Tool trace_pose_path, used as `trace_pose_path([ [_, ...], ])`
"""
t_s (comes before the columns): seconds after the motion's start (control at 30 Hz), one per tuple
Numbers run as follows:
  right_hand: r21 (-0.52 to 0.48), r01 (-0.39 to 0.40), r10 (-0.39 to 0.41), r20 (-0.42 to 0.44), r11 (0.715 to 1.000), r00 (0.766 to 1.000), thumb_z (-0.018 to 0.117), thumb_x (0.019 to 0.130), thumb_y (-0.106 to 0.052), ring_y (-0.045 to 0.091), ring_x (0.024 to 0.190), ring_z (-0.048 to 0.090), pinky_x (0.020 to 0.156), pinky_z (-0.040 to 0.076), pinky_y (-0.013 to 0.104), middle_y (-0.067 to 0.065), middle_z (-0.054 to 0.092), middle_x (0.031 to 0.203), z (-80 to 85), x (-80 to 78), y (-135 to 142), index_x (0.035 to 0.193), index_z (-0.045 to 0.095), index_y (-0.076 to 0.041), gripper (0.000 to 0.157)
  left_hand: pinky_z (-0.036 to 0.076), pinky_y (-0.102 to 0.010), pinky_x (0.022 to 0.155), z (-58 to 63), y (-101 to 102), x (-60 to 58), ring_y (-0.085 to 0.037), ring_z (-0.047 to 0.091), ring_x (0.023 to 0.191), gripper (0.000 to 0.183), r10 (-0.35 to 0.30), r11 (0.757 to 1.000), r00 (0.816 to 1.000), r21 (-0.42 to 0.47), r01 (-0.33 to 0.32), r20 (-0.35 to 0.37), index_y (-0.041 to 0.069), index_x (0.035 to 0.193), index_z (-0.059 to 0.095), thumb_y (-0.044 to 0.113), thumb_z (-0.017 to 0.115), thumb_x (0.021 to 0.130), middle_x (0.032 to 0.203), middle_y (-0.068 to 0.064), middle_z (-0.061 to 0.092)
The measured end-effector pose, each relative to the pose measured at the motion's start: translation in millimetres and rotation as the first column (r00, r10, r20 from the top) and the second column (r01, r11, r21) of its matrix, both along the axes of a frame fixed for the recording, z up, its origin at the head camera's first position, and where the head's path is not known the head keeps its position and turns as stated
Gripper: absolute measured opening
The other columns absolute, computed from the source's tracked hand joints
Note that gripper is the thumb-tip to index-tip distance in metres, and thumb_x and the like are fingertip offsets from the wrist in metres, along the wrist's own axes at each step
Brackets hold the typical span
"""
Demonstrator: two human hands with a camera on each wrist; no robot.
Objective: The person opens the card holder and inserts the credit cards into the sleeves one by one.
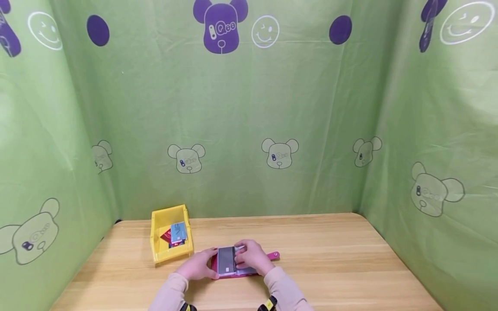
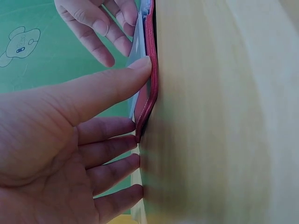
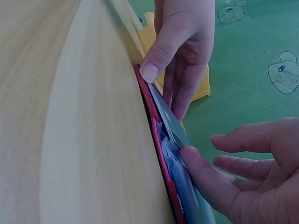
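A red card holder [image 1: 214, 261] lies open on the table, with clear plastic sleeves bunched along its middle in the right wrist view. On its left half is a dark grey card [image 1: 226, 259] with a small chip mark. My left hand [image 1: 199, 264] holds the holder's left end, thumb on the near edge and fingertips at the left side. My right hand [image 1: 252, 258] is over the middle, its thumb touching the edge of the card and sleeves and its other fingers loosely bent above. That hand hides part of the right half. A snap strap [image 1: 274, 255] sticks out rightward.
Left of the hands stands a yellow bin [image 1: 158, 246] holding several cards, a blue card [image 1: 178, 232] and a red card [image 1: 166, 236] among them. The wooden table [image 1: 330, 268] runs back to a green patterned curtain [image 1: 233, 108] that surrounds it on three sides.
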State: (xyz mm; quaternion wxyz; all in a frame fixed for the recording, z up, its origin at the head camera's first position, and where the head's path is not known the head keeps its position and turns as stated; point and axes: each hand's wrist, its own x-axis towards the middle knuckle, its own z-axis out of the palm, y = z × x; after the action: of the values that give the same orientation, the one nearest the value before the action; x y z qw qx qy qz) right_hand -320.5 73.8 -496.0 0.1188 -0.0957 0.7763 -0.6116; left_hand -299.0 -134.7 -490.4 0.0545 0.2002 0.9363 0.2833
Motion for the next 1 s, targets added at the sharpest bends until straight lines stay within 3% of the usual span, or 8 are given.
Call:
trace_pose_path([
  [0.43, 0.06, 0.061, -0.055, -0.092, 0.996, 0.994, 0.065, 0.078, 0.008, 0.018, 0.076, 0.066, 0.07, 0.062, 0.033, 0.024, 0.065, 0.101, -3.2, -6.3, 22, 0.124, 0.053, 0.014, 0.048, 0.038, -0.062, 0.108, -1.1, 0, -0.7, -0.05, 0.049, 0.127, 0.082, 0.013, 1.0, 1.0, 0.004, -0.013, 0.008, -0.007, 0.137, 0.048, 0.019, 0.084, 0.069, 0.141, -0.03, 0.049],
  [0.6, 0.129, 0.084, -0.061, -0.174, 0.988, 0.983, 0.069, 0.077, 0.0, 0.018, 0.083, 0.063, 0.071, 0.06, 0.03, 0.022, 0.065, 0.103, -6.6, -10.2, 39, 0.123, 0.056, 0.011, 0.049, 0.039, -0.062, 0.108, -0.7, 0, 1.0, -0.049, 0.05, 0.126, 0.081, 0.014, 1.0, 1.0, 0.01, -0.014, 0.01, -0.007, 0.137, 0.048, 0.02, 0.084, 0.069, 0.14, -0.029, 0.05],
  [0.73, 0.22, 0.071, -0.016, -0.242, 0.973, 0.97, 0.074, 0.074, -0.005, 0.03, 0.1, 0.062, 0.086, 0.056, 0.044, 0.023, 0.064, 0.115, -8.2, -12.2, 51, 0.126, 0.057, 0.006, 0.056, 0.039, -0.062, 0.107, -2.3, 0, 0.6, -0.049, 0.05, 0.126, 0.081, 0.015, 1.0, 1.0, 0.015, -0.015, 0.015, -0.007, 0.137, 0.048, 0.02, 0.084, 0.069, 0.139, -0.029, 0.051],
  [0.87, 0.3, 0.004, 0.078, -0.26, 0.954, 0.962, 0.079, 0.068, -0.005, 0.046, 0.122, 0.051, 0.105, 0.04, 0.063, 0.028, 0.055, 0.133, -8.0, -12.5, 61, 0.133, 0.052, 0.006, 0.072, 0.039, -0.062, 0.108, -3.8, -1, -0.4, -0.049, 0.05, 0.126, 0.082, 0.016, 1.0, 1.0, 0.012, -0.017, 0.016, -0.006, 0.137, 0.048, 0.02, 0.084, 0.069, 0.14, -0.029, 0.05],
  [1.0, 0.38, -0.078, 0.183, -0.25, 0.922, 0.951, 0.081, 0.062, -0.005, 0.051, 0.133, 0.038, 0.112, 0.028, 0.066, 0.031, 0.045, 0.142, -7.5, -12.0, 68, 0.139, 0.044, 0.009, 0.086, 0.039, -0.062, 0.108, -4.3, -1, -1.1, -0.049, 0.05, 0.126, 0.082, 0.015, 1.0, 1.0, 0.01, -0.015, 0.014, -0.006, 0.137, 0.048, 0.021, 0.084, 0.069, 0.14, -0.029, 0.05],
])
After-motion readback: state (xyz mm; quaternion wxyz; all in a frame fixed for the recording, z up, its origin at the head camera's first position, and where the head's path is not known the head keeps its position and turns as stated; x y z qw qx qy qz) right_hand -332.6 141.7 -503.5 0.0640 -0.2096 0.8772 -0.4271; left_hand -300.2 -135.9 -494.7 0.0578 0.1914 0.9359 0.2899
